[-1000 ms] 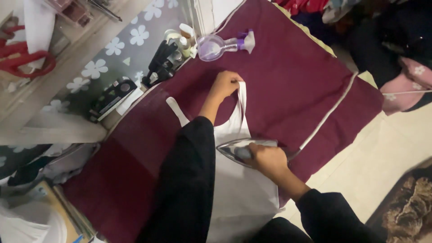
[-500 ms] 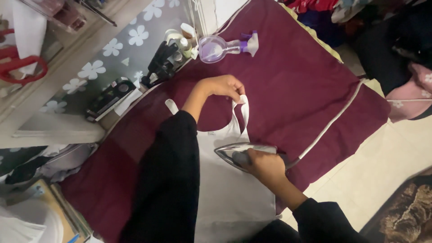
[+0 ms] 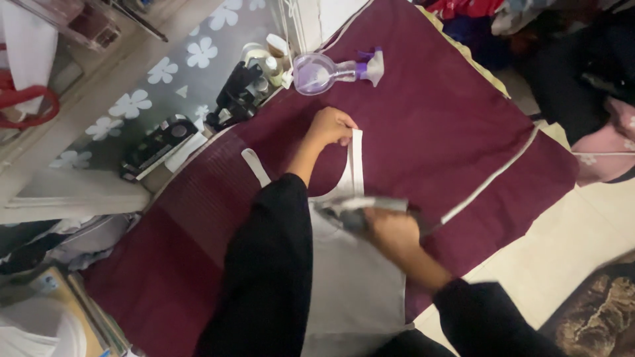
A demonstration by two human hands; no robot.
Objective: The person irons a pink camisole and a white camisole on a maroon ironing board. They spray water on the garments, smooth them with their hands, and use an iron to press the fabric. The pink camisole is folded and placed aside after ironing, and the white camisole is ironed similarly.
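Fingers of the left hand (image 3: 331,127) now pinch the white garment's strap (image 3: 357,158) pulled flat again, while the right hand (image 3: 390,231), closed around the iron (image 3: 354,208), has slid it toward the strap.

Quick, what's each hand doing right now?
Left hand: closed, pinching the white fabric strap.
Right hand: closed, gripping the silver iron.

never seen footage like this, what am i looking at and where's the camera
The camera sits on a person's head and looks down at their own two bare hands; there is no machine. The left hand pinches the end of a white strap of a white garment spread on a maroon cloth. The right hand has its grip on an iron, blurred here, resting on the garment. A purple spray bottle lies at the cloth's far edge.
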